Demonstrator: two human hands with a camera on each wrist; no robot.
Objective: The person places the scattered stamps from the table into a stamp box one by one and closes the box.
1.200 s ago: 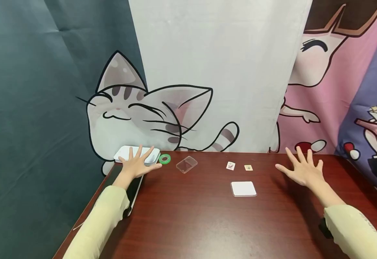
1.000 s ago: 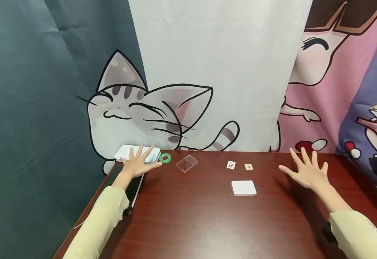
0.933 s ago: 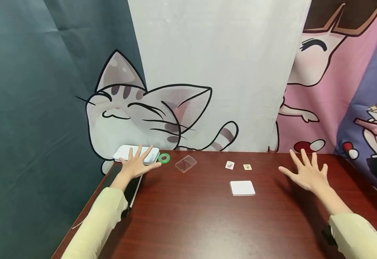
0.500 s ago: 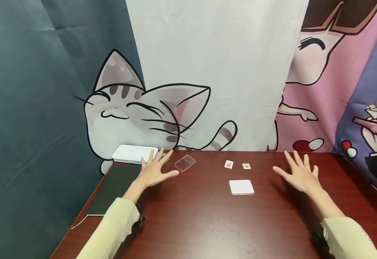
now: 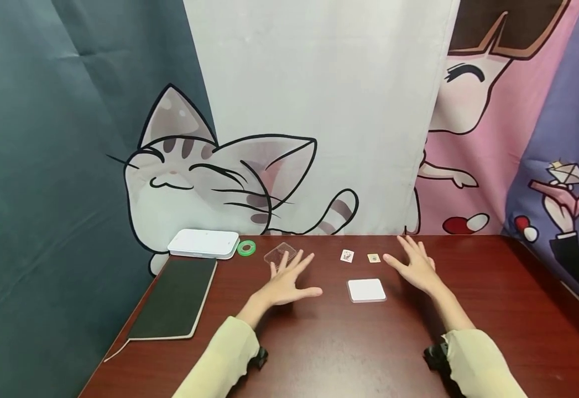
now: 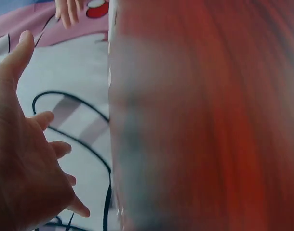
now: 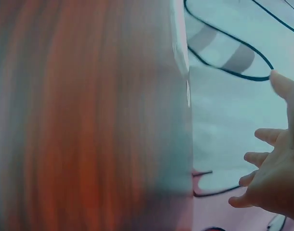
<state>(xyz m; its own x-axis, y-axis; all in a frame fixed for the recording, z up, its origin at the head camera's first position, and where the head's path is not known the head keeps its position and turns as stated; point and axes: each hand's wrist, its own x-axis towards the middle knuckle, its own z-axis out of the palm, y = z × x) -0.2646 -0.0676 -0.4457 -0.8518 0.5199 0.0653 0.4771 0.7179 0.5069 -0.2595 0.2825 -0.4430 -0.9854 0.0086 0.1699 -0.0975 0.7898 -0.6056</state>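
My left hand hovers with spread fingers above the table, partly covering a clear shallow plastic case in the head view. Further right my right hand is held out, fingers extended and holding nothing. Between the hands lies a white rounded rectangle in a clear tray. Behind it are two small square pieces of paper, one white with a reddish print and one yellowish. Both wrist views show bare hands, the left hand and the right hand, gripping nothing.
At the table's back left stands a white flat box, with a green tape roll beside it. A black notebook with a ribbon lies along the left edge. A printed cloth hangs behind the brown table.
Both hands have moved inward, the left to the right and the right to the left. The notebook, white box and tape roll are now uncovered; the clear case is partly covered.
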